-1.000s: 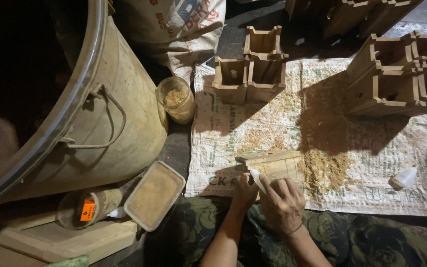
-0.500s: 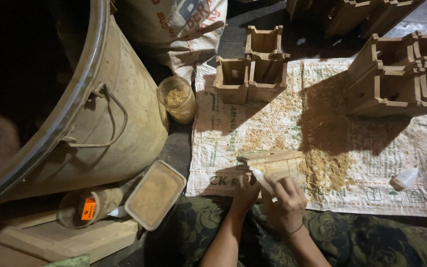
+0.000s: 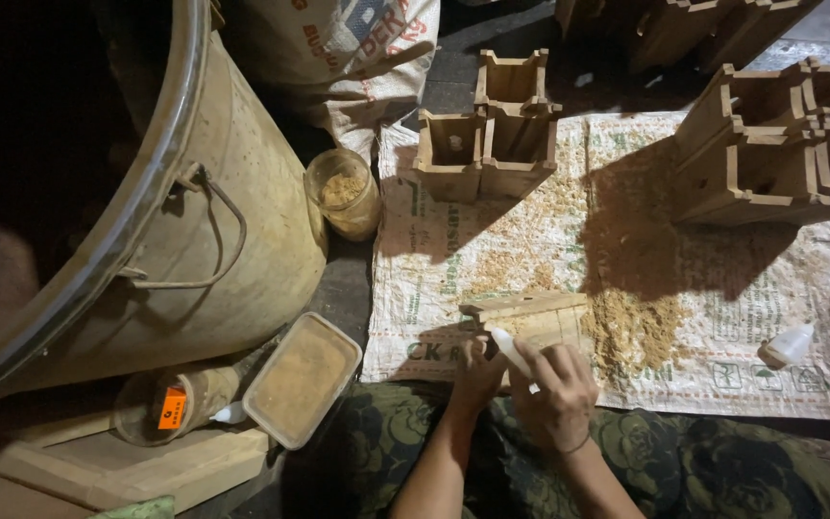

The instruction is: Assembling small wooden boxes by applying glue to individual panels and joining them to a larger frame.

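Fingers: right hand point(image 3: 557, 392) pinching white plastic nozzle point(image 3: 511, 348) | left hand point(image 3: 477, 370) gripping rough wooden box point(image 3: 530, 317) | gritty sawdust point(image 3: 638, 329) on woven sack point(image 3: 722, 288)

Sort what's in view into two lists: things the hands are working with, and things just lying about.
In hand:
- left hand steadying the small wooden box
- right hand holding a white squeeze bottle against it
- loose sawdust beside the box

Lying about:
- metal drum
- jar of sawdust
- rectangular tub
- stacked wooden boxes
- small white bottle
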